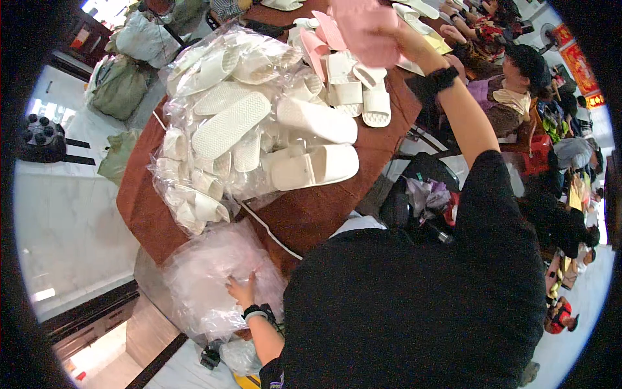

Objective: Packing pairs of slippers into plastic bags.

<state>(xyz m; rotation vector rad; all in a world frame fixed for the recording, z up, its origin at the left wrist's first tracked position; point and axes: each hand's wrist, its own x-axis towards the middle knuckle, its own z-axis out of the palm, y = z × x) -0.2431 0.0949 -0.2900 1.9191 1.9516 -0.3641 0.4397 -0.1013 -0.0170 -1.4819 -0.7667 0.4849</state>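
Below the white slippers (pixel 232 125): left hand (pixel 243 290), spread over plastic bags (pixel 210 275), liable to slide if pushed; above those slippers: right hand (pixel 396 34), pinching a blurred pink item (pixel 367 45).

On my feed, bagged slide sandals (pixel 231 125) occupy the left side of the table (pixel 324 223); loose slide sandals (pixel 376 102) lie to their far right. The plastic-bag stack (pixel 207 279) sits near left. Sacks (pixel 120 89) lie far left, beyond the table.

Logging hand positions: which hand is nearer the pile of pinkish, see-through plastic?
Left: the left hand lies on that plastic pile; the right hand is far off, holding a blurred pink item.
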